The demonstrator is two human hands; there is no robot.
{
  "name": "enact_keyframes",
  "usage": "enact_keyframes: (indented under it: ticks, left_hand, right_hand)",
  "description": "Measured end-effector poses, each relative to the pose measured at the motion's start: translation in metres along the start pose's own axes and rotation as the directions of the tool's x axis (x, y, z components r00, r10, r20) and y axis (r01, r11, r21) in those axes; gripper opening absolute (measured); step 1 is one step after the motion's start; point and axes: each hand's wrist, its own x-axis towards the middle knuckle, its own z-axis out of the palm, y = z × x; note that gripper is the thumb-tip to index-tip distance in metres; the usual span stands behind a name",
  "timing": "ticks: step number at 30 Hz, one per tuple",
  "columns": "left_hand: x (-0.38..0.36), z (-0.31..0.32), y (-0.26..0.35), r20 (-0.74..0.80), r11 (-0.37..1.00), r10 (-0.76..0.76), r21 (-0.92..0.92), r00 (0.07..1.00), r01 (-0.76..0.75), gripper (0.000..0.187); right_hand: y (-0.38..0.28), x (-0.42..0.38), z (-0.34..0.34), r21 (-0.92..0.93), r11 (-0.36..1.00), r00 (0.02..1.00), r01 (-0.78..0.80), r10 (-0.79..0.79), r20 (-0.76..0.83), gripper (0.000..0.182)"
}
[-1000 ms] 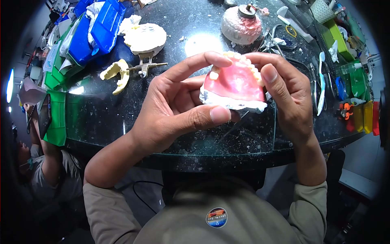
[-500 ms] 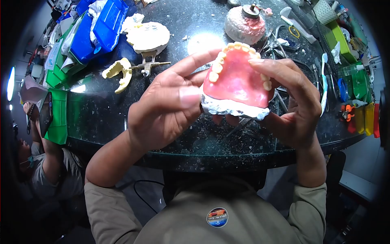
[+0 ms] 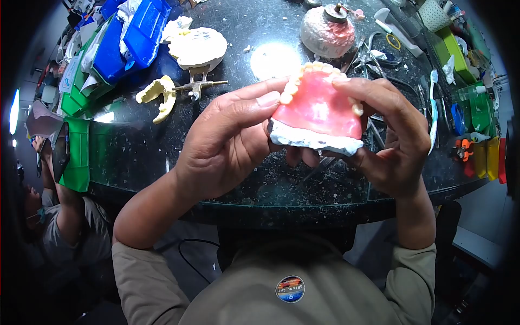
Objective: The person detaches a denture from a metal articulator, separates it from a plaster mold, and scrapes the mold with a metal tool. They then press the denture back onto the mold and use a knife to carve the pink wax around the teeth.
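Pink denture (image 3: pixel 325 111) on plaster cast (image 3: pixel 314 138): above worktop (image 3: pixel 260 187), between left hand (image 3: pixel 230 130) and right hand (image 3: pixel 398 127). Fingers (image 3: pixel 268 99) of both hands clamped on opposite sides. Tooth arch (image 3: pixel 318 66) points away from torso (image 3: pixel 260 271); cast edge nearest.

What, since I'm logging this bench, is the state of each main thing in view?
Pink dental model: held off the bench
Left hand: gripping model
Right hand: gripping model
Yellow arch piece: lying on bench
Round plaster block: topped with metal disc
Toothbrush: lying, bristles at far end
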Motion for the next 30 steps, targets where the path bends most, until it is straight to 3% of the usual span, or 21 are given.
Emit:
enact_keyframes:
  ticks: [11,14,16,20,22,26,30]
  left_hand:
    - [-0.001,-0.003,0.002,0.028,0.995,0.023,0.096,0.999,-0.025,0.065]
    - [-0.001,0.001,-0.004,-0.094,0.997,0.067,-0.04,0.993,-0.071,0.069]
    - [-0.002,0.001,-0.003,0.014,0.967,0.139,0.212,0.99,-0.139,0.071]
    - [0.0,0.006,-0.011,0.039,0.862,0.232,0.454,0.972,-0.224,0.078]
    - [-0.002,0.001,-0.004,0.076,0.942,0.12,0.307,0.99,-0.138,0.07]
    - [-0.008,0.0,-0.001,0.035,0.887,-0.245,0.413,0.969,0.209,0.09]
    - [-0.003,0.002,-0.01,0.155,0.881,-0.257,0.444,0.954,0.165,0.095]
  right_hand:
    - [0.0,0.0,0.002,-0.003,1.0,0.999,-0.019,0.019,-0.034,0.051]
    - [0.001,0.0,0.002,-0.021,1.0,0.999,-0.015,0.014,-0.032,0.051]
    - [0.002,-0.001,0.002,-0.036,0.999,0.999,-0.026,0.025,-0.029,0.054]
    - [-0.002,0.003,-0.002,-0.034,0.999,1.0,-0.016,0.016,0.007,0.072]
    - [0.001,0.005,-0.005,0.022,1.0,1.0,-0.009,0.009,0.0,0.073]
    - [-0.003,0.002,-0.002,0.306,0.934,0.982,-0.186,0.19,0.015,0.051]
    - [-0.01,0.004,0.005,0.371,0.908,0.981,-0.193,0.183,0.063,0.03]
